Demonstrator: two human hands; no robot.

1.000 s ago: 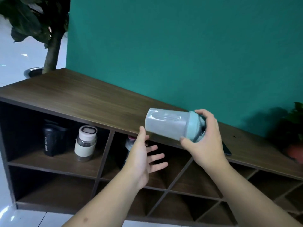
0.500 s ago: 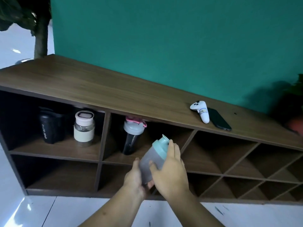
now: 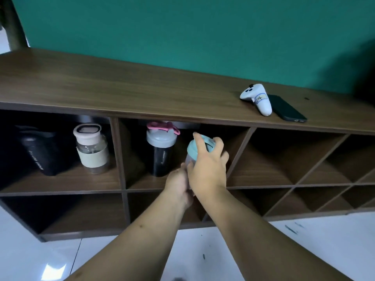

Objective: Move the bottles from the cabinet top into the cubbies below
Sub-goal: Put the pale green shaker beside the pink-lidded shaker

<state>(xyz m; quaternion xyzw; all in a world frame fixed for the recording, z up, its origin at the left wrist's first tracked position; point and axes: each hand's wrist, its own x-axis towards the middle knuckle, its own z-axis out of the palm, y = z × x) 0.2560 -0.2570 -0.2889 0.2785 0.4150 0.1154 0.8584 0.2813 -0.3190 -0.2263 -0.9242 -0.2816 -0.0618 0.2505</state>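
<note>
A teal-lidded shaker bottle (image 3: 192, 152) is held upright in both hands at the mouth of the second upper cubby (image 3: 229, 171) of the wooden cabinet (image 3: 142, 92). The right hand (image 3: 209, 169) is wrapped over the lid and upper body of the bottle, fingers (image 3: 218, 145) curled closed across the top and the thumb pressed on the near side. The left hand (image 3: 178, 185) is closed around the lower body of the bottle, just below and touching the right hand; its fingers are largely hidden behind the right hand, so their exact spread cannot be told. Whether the bottle's base rests on the shelf cannot be told, as it is hidden by the hands.

In the same cubby, just left of the held bottle, a dark shaker with a grey lid and pink clip (image 3: 162, 151) is seen standing upright. In the first upper cubby, a clear jar with a pale lid and beige sleeve (image 3: 91, 149) stands beside a black bottle (image 3: 40, 157), which appears tilted. The lower cubbies are seen in shadow.

On the cabinet top, toward the right, a white controller (image 3: 256, 98) lies touching a dark phone (image 3: 288, 110). A teal wall (image 3: 182, 33) is behind the cabinet, and white floor tiles (image 3: 304, 250) are below.
</note>
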